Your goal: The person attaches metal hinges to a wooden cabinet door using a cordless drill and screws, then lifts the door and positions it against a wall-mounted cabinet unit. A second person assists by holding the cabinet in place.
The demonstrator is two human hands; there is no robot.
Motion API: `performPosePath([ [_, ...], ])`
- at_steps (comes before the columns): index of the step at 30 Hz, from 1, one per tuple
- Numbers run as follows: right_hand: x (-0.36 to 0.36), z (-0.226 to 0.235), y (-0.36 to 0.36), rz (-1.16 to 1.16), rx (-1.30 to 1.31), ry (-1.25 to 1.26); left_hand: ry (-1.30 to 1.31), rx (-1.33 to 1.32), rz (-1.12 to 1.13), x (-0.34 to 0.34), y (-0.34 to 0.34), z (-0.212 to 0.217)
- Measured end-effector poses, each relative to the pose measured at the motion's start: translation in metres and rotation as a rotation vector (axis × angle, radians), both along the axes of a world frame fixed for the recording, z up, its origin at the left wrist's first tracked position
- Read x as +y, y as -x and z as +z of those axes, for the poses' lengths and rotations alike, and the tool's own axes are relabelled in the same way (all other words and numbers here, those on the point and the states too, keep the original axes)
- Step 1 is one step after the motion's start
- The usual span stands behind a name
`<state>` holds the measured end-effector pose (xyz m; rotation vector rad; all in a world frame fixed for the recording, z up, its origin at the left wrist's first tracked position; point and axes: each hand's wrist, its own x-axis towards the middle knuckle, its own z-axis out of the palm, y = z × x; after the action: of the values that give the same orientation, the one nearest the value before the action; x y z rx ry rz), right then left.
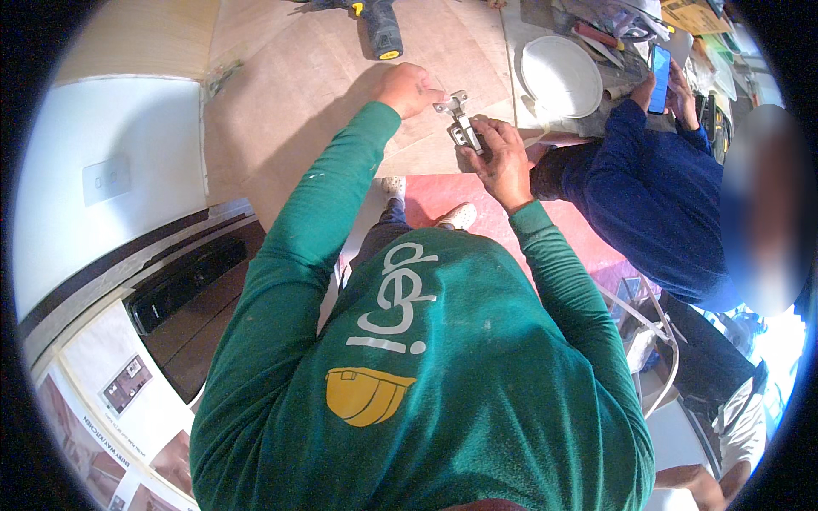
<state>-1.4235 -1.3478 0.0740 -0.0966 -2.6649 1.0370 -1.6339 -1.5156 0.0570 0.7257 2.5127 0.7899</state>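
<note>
Metal hinge: pinched in right hand above near edge of worktop; left hand part-closed, contents indiscernible. Judged light, rigid; best gripped by body.

we look down on a pale wooden table, brightly lit, with a soft shadow lying over its left part. on our left we have a white wall with a small plate set in it, and above that a light wood panel fills the upper corner. below the wall we see a long black box, then printed sheets near the bent rim. past the table's near edge we see a red floor, pinker toward the right. at our far right, white-blue glare floods in; we cannot tell its source.
</note>
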Motion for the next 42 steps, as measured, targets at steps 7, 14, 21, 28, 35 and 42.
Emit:
performPosePath([
  [7,0.000,0.002,-0.001,-0.010,-0.013,-0.010,0.047,-0.065,0.018,0.003,-0.003,0.016],
  [14,0.000,-0.001,0.000,0.002,0.006,-0.020,0.062,-0.089,0.044,0.003,-0.003,0.015],
  [21,0.000,0.004,-0.001,-0.011,-0.045,0.030,0.083,-0.110,0.050,0.003,-0.003,0.017],
  [28,0.000,0.005,-0.003,-0.055,-0.048,0.146,-0.075,-0.155,-0.009,-0.005,-0.001,0.017],
  [35,0.005,0.002,-0.003,0.008,-0.048,0.084,-0.128,-0.221,-0.026,-0.014,0.001,0.008],
  [42,0.008,-0.001,-0.004,0.040,-0.014,0.030,-0.101,-0.105,-0.051,-0.011,-0.002,0.010],
])
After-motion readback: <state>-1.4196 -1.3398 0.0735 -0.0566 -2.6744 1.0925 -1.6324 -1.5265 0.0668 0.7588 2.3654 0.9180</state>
